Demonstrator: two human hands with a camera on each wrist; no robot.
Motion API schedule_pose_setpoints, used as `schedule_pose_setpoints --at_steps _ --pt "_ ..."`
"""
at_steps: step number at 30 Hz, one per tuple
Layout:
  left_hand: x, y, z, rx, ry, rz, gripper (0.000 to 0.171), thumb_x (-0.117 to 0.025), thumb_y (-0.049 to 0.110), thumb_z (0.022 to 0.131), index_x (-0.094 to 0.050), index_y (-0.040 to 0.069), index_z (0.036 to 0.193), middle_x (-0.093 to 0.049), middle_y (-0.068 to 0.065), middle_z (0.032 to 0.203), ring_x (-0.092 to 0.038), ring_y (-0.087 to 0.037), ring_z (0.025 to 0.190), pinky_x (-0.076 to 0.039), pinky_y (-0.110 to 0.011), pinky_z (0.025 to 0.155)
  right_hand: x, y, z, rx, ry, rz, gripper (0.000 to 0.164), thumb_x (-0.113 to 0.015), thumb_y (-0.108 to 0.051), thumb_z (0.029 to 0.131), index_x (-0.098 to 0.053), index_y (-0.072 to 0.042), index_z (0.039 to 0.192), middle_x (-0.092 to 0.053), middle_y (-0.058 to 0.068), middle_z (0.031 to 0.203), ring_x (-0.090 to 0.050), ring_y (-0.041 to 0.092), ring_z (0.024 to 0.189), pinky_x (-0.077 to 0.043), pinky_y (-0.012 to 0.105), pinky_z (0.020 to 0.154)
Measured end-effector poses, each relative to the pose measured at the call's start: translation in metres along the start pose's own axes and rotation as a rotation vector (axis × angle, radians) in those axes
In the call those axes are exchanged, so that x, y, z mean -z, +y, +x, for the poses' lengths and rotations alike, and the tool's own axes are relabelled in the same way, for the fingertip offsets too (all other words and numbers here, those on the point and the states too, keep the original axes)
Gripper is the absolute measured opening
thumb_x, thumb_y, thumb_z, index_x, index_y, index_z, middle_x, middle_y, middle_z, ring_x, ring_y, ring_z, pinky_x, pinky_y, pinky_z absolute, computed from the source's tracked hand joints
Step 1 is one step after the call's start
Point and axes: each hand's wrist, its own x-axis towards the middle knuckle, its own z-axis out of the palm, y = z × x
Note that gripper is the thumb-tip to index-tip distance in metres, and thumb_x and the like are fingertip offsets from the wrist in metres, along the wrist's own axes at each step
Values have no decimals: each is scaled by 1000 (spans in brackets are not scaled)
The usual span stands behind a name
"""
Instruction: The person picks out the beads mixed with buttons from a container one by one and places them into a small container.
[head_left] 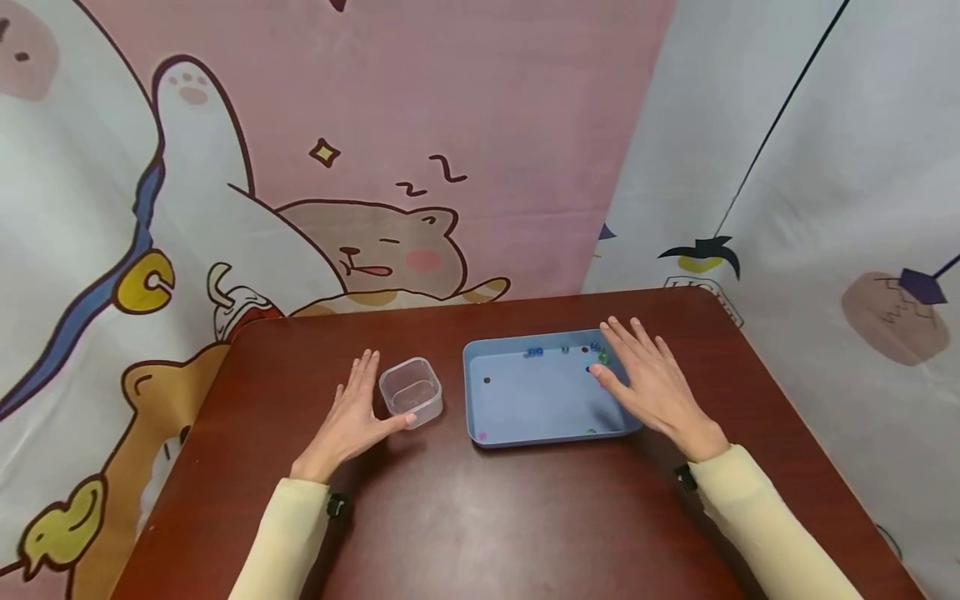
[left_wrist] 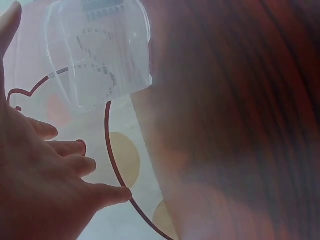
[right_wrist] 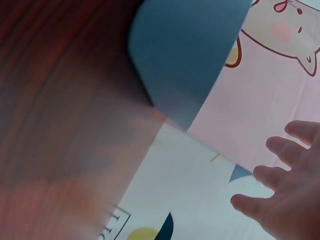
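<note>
Left hand (head_left: 351, 425): my fingers are straight and wide; my thumb tip shows in front of the box's near side, but I cannot tell whether it touches.
Right hand (head_left: 658, 387): my fingers are straight and spread, over the right end of the tray.
Clear box (head_left: 429, 408): upright on the counter (head_left: 487, 517), between my left hand and the tray.
Blue tray (head_left: 532, 404): flat on the counter, just beside the box, to its right.
Blue beads (head_left: 535, 352): in the tray, along its far wall.
Pink bead (head_left: 482, 437): in the tray's near left corner.
</note>
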Motion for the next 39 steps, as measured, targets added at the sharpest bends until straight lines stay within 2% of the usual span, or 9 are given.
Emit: schedule_pose_setpoints --at_steps 5,11,16,21,28,35,39 --pt "-1 3 10 8 -31 -26 126 -80 64 79 -7 11 167 -5 -12 174 -6 -36 159 -12 -68 120 -1 -9 11 44 -5 21 77 -62 -49 100 -37 -11 162 -34 13 166 -22 40 155 -16 68 119" --pt "-5 3 19 -10 -51 -53 124 -80 64 79 -13 6 166 -11 -15 172 -19 -36 156 -16 -66 121 -6 -17 23 82 -28 40 75 -62 -49 100 -40 -9 159 -39 15 163 -27 40 153 -21 67 119" --pt "-8 3 22 -5 -68 -80 122 -80 65 79 -17 8 166 -15 -13 172 -29 -39 152 -26 -65 118 -9 -22 31 87 -61 55 76 -63 -50 99 -41 -8 159 -40 14 162 -29 39 153 -23 66 119" --pt "-10 2 23 9 -84 -91 119 -78 66 81 -20 7 165 -18 -13 171 -33 -38 150 -34 -62 115 -13 -24 37 94 -89 63 76 -61 -51 100 -43 -6 158 -42 14 162 -31 39 152 -25 65 119" --pt "-12 0 19 28 -75 -96 112 -77 63 84 -23 6 164 -33 -19 164 -45 -38 141 -40 -61 112 -16 -30 44 105 -124 92 68 -67 -42 99 -48 -6 154 -46 14 158 -37 37 149 -32 65 115" --pt "-14 -4 15 33 -74 -127 110 -78 60 84 -25 4 162 -38 -22 160 -48 -39 137 -41 -60 111 -17 -36 56 189 -154 94 57 -70 -33 99 -58 -3 146 -56 18 149 -52 37 138 -44 60 108" --pt "-14 -4 15 31 -75 -132 109 -78 59 85 -25 3 162 -37 -22 160 -48 -39 137 -41 -60 111 -21 -38 65 222 -180 101 49 -73 -24 98 -63 -2 140 -63 16 141 -60 33 130 -49 54 105"
